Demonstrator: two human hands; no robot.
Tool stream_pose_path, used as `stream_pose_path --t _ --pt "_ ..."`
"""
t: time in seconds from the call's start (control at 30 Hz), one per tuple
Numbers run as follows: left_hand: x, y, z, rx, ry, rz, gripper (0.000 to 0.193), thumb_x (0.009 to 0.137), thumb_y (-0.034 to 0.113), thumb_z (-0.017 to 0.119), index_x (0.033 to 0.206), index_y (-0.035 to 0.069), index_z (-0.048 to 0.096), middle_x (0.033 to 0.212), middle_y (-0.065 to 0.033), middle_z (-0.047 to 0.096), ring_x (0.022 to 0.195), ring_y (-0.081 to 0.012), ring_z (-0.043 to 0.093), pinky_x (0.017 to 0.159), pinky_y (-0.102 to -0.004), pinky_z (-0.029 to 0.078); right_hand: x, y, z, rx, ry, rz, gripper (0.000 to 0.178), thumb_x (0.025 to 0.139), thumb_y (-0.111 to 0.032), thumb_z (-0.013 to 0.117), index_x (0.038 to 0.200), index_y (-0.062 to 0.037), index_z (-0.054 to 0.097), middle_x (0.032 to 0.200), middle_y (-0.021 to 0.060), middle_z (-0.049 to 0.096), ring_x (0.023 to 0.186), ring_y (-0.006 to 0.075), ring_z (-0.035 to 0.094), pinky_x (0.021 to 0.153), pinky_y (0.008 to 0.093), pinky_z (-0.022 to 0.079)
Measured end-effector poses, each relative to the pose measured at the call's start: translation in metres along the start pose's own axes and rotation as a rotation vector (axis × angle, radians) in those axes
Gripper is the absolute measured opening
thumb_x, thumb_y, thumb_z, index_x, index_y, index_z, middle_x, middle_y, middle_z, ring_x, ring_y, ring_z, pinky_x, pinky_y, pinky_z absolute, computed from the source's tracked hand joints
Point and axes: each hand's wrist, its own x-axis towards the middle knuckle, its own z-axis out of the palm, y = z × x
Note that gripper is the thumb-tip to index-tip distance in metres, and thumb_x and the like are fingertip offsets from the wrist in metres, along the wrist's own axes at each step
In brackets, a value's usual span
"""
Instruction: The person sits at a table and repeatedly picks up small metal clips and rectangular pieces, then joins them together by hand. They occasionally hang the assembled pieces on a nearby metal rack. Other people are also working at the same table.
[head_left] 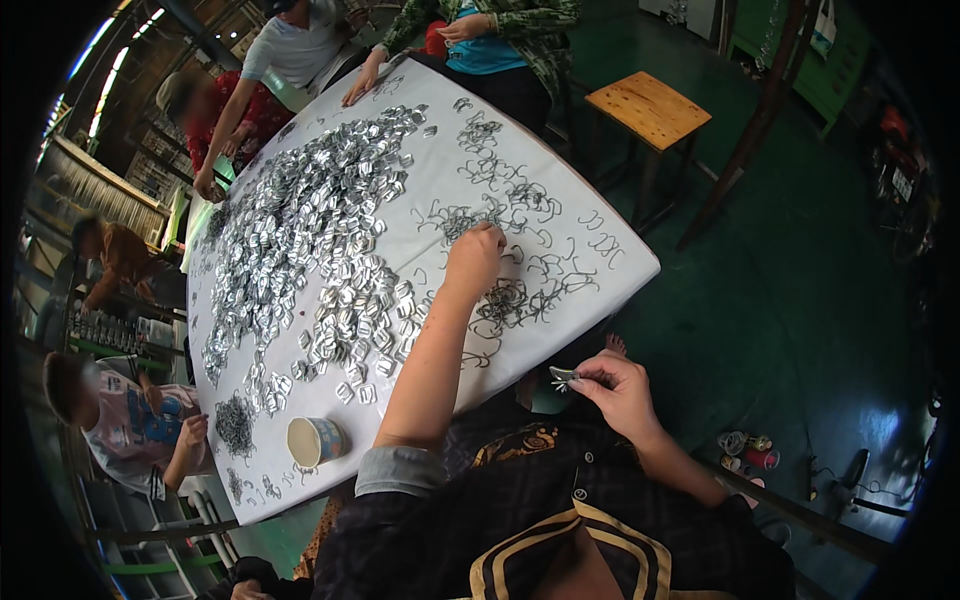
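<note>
My left hand (473,257) reaches out over the white-covered table (560,190) and rests with curled fingers on a tangle of bent wire hooks (505,300); whether it grips one I cannot tell. My right hand (615,388) is held off the table's near edge, above my lap, and pinches a small shiny metal clip (562,376) between thumb and fingers. A wide heap of similar silver metal clips (310,240) covers the table to the left of my left hand.
A paper cup (314,441) lies tipped near the table's near-left edge, beside a small pile of wire (235,424). Other people work at the far and left sides of the table. A wooden stool (648,108) stands on the green floor to the right.
</note>
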Motion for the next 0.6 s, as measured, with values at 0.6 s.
stream_pose_path --t 0.6 --pt "-0.004 0.005 -0.003 0.304 -0.116 0.061 0.006 0.069 0.003 0.061 0.07 -0.001 0.064 0.074 -0.0153 0.066 0.067 -0.0287 0.066 0.063 -0.036 0.053 -0.001 0.0 0.006 0.03 0.01 0.021 0.01 0.077 0.002 0.07 0.086 0.0015 0.066 0.078 0.0047 0.061 0.068 0.0108 0.06 0.063 0.0236 0.048"
